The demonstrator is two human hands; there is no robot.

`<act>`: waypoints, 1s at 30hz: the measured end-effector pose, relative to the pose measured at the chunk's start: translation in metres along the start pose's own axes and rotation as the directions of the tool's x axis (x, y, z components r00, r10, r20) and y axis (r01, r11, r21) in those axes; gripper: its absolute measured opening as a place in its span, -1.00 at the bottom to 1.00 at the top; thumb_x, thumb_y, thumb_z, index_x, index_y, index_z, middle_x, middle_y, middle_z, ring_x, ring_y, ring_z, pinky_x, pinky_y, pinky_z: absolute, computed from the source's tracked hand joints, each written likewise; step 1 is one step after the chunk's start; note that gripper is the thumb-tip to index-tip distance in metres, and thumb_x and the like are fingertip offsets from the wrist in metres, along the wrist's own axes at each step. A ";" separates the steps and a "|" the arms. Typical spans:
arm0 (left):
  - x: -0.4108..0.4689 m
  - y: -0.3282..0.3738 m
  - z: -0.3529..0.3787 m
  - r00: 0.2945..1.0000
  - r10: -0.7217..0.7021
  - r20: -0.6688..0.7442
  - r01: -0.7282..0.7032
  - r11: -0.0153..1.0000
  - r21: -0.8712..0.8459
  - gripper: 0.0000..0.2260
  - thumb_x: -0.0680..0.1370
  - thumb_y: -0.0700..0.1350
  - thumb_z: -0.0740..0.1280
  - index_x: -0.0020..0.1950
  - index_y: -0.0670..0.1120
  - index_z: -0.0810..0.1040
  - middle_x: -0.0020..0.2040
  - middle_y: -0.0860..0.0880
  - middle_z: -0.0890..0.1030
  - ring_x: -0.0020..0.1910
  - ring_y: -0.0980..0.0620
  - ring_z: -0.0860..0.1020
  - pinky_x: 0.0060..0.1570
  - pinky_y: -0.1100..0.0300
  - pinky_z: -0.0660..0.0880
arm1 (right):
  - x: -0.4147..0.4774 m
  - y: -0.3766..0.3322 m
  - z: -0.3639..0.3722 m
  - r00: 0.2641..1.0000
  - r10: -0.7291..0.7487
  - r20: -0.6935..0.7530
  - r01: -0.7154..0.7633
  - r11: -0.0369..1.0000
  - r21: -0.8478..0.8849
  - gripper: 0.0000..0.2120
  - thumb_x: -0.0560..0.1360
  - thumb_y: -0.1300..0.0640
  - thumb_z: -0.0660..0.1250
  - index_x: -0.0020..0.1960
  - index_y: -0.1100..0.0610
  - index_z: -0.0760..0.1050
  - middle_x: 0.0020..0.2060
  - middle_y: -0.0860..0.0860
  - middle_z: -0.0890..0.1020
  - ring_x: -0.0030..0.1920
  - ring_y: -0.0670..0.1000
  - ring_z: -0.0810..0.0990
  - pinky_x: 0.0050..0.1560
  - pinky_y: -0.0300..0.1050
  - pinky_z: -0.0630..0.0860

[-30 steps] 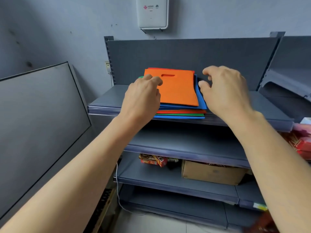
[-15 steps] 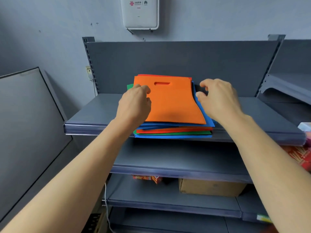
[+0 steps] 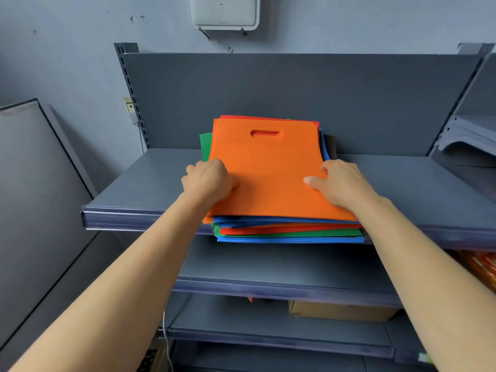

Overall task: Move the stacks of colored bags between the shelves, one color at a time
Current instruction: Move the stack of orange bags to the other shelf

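A pile of flat colored bags lies on the top grey shelf (image 3: 150, 189), overhanging its front edge. On top is the orange stack (image 3: 268, 170) with a handle slot near its far edge. Under it show blue (image 3: 290, 239), red (image 3: 284, 230) and green (image 3: 295, 234) layers. My left hand (image 3: 208, 181) grips the orange stack's left edge, thumb on top, fingers curled under. On the right edge my right hand (image 3: 339, 183) grips the same stack, thumb lying across its top.
Below is a second grey shelf (image 3: 281, 269). A cardboard box (image 3: 341, 312) stands on the shelf under that. A grey panel (image 3: 35, 210) leans at the left. A white wall box (image 3: 224, 12) hangs above. Another shelf unit (image 3: 469, 138) adjoins on the right.
Both hands came down from hovering over the pile and closed on the orange stack's left and right edges. The camera moved closer to the shelf.
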State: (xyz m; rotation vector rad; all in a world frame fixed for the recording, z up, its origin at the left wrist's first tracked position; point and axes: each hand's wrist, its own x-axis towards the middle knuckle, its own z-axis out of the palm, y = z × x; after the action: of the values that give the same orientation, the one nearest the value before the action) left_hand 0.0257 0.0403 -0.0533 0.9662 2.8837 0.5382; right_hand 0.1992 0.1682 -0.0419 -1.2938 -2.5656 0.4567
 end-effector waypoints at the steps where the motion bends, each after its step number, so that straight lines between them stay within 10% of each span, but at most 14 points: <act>1: 0.003 0.000 -0.001 0.999 -0.035 0.037 0.036 0.999 -0.026 -0.70 0.51 0.05 0.27 0.05 -0.18 0.45 0.13 -0.20 0.50 0.15 -0.24 0.41 0.07 0.00 0.38 | 0.003 -0.001 0.000 1.000 -0.006 0.011 0.006 1.000 0.009 -0.50 0.53 -0.13 0.25 0.29 0.22 0.37 0.22 0.15 0.49 0.19 0.18 0.48 0.11 0.04 0.44; 7: 0.011 -0.001 -0.002 0.990 -0.108 0.091 0.121 0.982 -0.147 -0.55 0.43 0.11 0.36 0.18 -0.16 0.46 0.19 -0.18 0.47 0.18 -0.22 0.42 0.18 -0.04 0.39 | 0.012 -0.003 -0.001 0.995 -0.053 0.086 0.051 0.998 0.022 -0.56 0.54 -0.05 0.26 0.28 0.22 0.38 0.21 0.16 0.50 0.17 0.15 0.50 0.09 -0.01 0.44; 18: -0.001 0.002 0.004 0.966 0.188 -0.175 -0.195 0.980 -0.025 -0.68 0.49 -0.19 0.34 0.23 -0.25 0.51 0.31 -0.14 0.46 0.26 -0.17 0.42 0.24 0.05 0.33 | 0.023 -0.008 0.002 0.989 -0.101 0.108 0.107 0.993 -0.054 -0.61 0.56 0.01 0.27 0.28 0.23 0.40 0.20 0.17 0.51 0.16 0.16 0.51 -0.02 -0.08 0.41; 30: 0.001 -0.002 0.014 0.942 0.297 -0.156 -0.290 0.955 0.067 -0.66 0.52 -0.30 0.17 0.23 -0.09 0.56 0.27 -0.11 0.53 0.28 -0.16 0.44 0.28 0.02 0.37 | 0.025 -0.009 0.007 0.989 -0.096 0.116 0.106 0.991 -0.080 -0.64 0.57 0.03 0.25 0.28 0.21 0.40 0.22 0.17 0.50 0.18 0.19 0.51 0.05 -0.02 0.45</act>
State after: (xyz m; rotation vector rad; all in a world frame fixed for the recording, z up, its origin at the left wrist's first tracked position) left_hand 0.0260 0.0436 -0.0668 1.4393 2.9177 0.6023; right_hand 0.1758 0.1818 -0.0429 -1.1899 -2.7566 0.4152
